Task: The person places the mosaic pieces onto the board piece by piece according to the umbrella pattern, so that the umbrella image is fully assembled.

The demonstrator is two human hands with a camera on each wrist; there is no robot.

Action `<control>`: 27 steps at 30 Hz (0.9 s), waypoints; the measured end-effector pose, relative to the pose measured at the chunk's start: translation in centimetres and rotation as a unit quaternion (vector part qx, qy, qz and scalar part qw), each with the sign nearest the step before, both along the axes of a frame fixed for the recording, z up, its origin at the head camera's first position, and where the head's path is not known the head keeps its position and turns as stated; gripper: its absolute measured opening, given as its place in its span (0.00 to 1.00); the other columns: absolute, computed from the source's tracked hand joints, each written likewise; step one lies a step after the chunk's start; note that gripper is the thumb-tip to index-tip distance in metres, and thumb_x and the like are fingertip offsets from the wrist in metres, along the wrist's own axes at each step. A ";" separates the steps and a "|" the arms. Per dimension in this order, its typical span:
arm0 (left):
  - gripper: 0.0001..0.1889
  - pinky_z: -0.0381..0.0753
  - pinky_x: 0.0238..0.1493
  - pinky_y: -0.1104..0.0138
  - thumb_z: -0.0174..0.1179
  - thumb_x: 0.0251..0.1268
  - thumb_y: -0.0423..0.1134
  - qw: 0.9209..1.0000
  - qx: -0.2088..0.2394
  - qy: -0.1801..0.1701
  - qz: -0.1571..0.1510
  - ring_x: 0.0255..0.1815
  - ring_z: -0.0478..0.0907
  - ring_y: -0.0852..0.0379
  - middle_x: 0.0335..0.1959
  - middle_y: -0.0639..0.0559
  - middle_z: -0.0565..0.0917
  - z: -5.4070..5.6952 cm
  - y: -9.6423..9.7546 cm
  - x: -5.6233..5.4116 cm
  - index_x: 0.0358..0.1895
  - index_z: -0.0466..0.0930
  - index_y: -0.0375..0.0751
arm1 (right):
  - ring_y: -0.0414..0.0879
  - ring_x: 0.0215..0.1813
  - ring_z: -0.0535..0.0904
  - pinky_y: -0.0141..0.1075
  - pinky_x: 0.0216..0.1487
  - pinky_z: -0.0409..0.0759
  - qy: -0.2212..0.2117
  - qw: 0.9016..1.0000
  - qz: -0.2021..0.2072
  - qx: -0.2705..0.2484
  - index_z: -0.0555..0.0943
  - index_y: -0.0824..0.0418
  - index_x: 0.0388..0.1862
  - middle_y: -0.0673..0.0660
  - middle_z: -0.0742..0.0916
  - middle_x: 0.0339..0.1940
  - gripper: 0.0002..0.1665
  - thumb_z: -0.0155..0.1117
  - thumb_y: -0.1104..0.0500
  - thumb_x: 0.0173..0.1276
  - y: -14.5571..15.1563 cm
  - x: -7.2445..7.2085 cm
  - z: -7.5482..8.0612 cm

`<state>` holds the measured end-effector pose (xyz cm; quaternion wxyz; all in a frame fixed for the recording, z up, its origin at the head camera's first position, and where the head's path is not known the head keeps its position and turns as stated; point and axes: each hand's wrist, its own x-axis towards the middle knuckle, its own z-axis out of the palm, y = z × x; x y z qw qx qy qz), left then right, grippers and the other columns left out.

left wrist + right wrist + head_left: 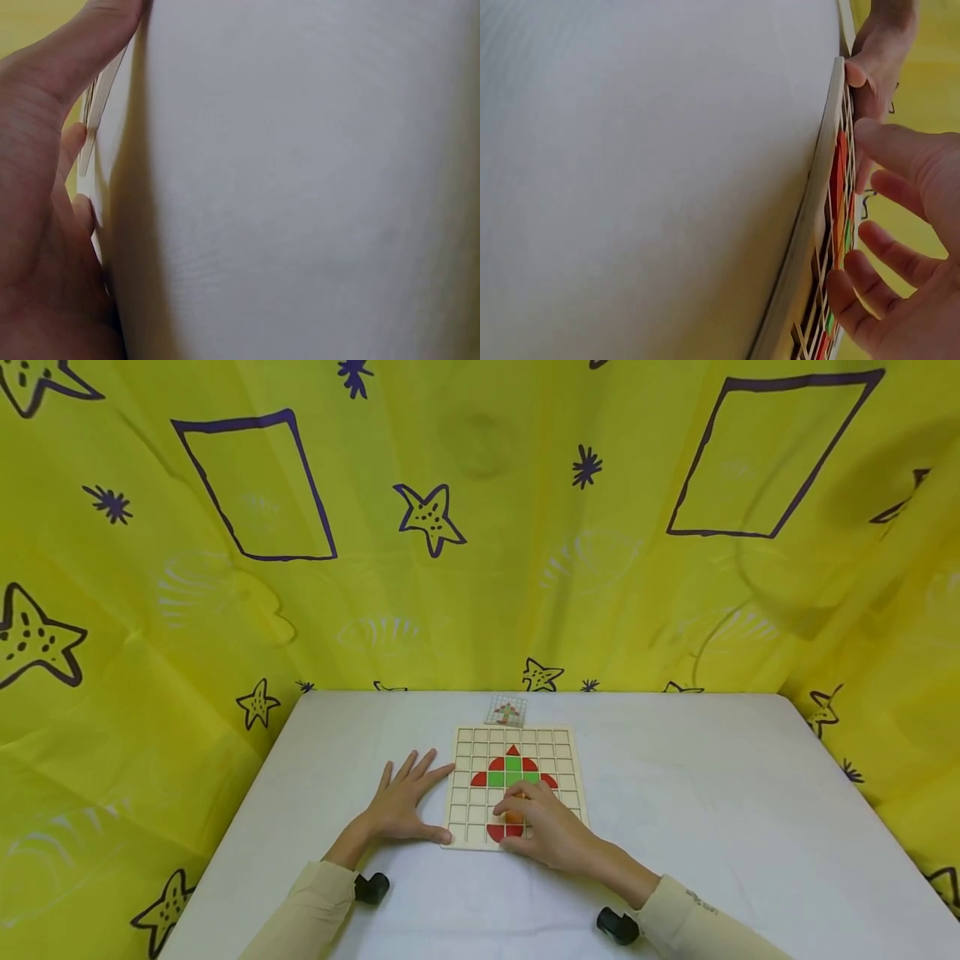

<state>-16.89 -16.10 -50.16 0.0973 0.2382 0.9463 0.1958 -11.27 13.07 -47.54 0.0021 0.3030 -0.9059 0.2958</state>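
Observation:
A pale wooden grid board lies on the table with coloured pieces in its cells. My left hand is spread flat at the board's left side, its thumb by the near left corner. Over the board's lower part is my right hand, fingers gently bent and apart, with nothing visible between them in the right wrist view. Its thumb is close to two red pieces in the bottom row. Orange shows beneath the fingers, partly hidden. Farther up are green squares, red curved pieces and a red triangle.
Just beyond the board lies a small card printed with a similar coloured grid figure. A white cloth covers the table. Yellow curtains with starfish drawings hang behind and at both sides.

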 end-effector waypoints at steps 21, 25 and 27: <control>0.58 0.41 0.74 0.29 0.73 0.63 0.45 0.963 0.257 -0.067 0.045 0.84 0.35 0.35 0.86 0.46 0.38 2.5 -3.9 0.4 0.85 0.36 0.58 | 0.60 0.79 0.62 0.62 0.70 0.70 -0.061 0.988 -0.011 -0.138 0.51 0.45 0.85 0.57 0.62 0.83 0.63 0.79 0.42 0.60 4.0 -3.4 2.7; 0.59 0.45 0.70 0.25 0.73 0.62 0.44 0.955 0.284 -0.066 0.060 0.83 0.37 0.31 0.86 0.46 0.38 3.1 -5.5 0.7 0.85 0.35 0.61 | 0.62 0.78 0.62 0.64 0.70 0.69 -0.041 0.988 -0.019 -0.149 0.51 0.47 0.85 0.58 0.62 0.82 0.62 0.80 0.46 0.61 5.2 -3.6 2.7; 0.59 0.46 0.70 0.24 0.73 0.62 0.45 0.954 0.285 -0.065 0.067 0.83 0.37 0.30 0.86 0.45 0.38 3.3 -6.0 0.9 0.85 0.35 0.62 | 0.63 0.78 0.62 0.64 0.70 0.69 -0.029 0.988 -0.023 -0.149 0.51 0.49 0.85 0.59 0.62 0.82 0.62 0.80 0.47 0.61 5.8 -3.6 2.8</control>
